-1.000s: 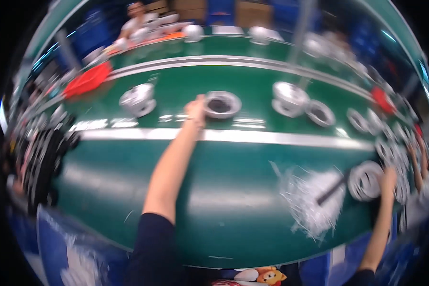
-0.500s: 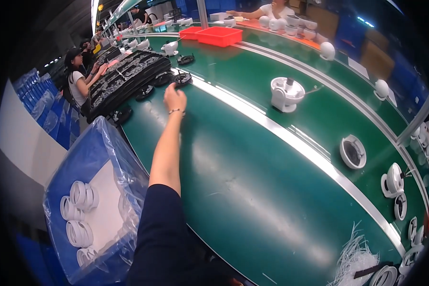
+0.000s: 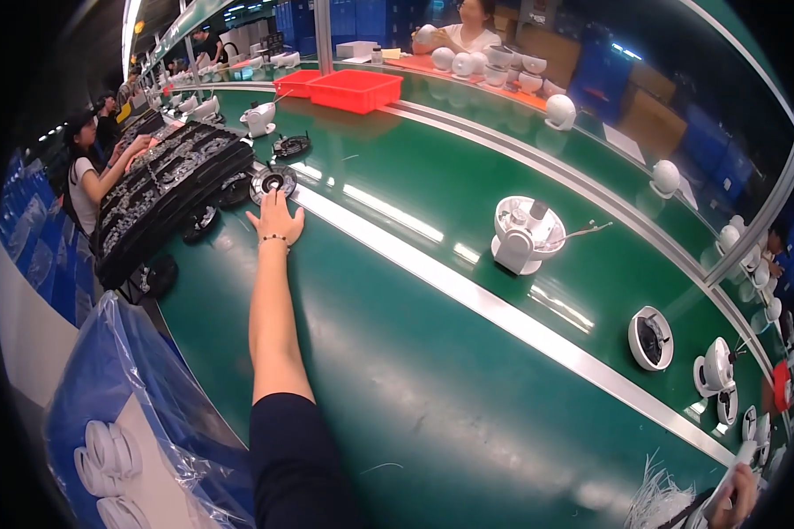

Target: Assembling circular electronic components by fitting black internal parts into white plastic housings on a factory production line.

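Observation:
My left hand (image 3: 278, 220) reaches out palm down at the far left of the green work surface. Its fingers are spread, with the tips at the near edge of a round dark part with a pale centre (image 3: 272, 181). The hand covers some of that part. At the lower right rim, my right hand (image 3: 739, 498) has its fingers closed around a white plastic piece (image 3: 734, 472), only partly in view. Beside it lie a tangle of clear plastic strands (image 3: 657, 498) and other white parts.
Black trays of small parts (image 3: 172, 167) stand at left, with more dark round parts (image 3: 201, 222) beside them. A bagged blue bin holds white rings (image 3: 106, 450). White housings (image 3: 522, 242) sit beyond the metal rail (image 3: 468, 282). Red bins (image 3: 353, 91) and co-workers are farther off.
My left hand's fingers have spread out at the round dark part. My right hand has come into view with the white piece. The whole view has shifted.

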Demonstrator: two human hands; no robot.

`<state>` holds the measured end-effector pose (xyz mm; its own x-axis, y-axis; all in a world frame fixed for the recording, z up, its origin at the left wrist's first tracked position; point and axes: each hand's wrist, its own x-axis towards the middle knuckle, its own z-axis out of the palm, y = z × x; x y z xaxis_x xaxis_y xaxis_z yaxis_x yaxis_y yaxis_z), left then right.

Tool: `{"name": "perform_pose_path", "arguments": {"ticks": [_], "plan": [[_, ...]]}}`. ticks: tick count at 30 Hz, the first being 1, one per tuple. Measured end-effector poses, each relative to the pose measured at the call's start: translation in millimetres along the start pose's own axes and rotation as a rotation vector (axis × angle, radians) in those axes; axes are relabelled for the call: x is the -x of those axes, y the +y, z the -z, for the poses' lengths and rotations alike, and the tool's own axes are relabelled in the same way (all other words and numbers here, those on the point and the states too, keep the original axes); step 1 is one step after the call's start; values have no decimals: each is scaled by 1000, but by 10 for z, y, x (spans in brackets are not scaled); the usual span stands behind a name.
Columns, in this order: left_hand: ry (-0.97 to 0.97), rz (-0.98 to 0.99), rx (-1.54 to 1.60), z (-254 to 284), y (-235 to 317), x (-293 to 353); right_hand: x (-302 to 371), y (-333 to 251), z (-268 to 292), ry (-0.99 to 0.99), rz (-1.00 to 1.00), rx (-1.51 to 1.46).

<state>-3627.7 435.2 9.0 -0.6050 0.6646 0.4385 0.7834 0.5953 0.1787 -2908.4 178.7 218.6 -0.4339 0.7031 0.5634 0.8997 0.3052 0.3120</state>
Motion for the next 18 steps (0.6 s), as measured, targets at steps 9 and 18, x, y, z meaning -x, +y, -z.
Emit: {"name": "perform_pose_path", "arguments": {"ticks": [9, 18], "plan": [[252, -380, 239, -46, 248, 304, 244, -974, -742, -182, -21, -536], [3, -831, 377, 721, 1548, 1545, 325, -1466, -1074, -358, 365, -932]]}}
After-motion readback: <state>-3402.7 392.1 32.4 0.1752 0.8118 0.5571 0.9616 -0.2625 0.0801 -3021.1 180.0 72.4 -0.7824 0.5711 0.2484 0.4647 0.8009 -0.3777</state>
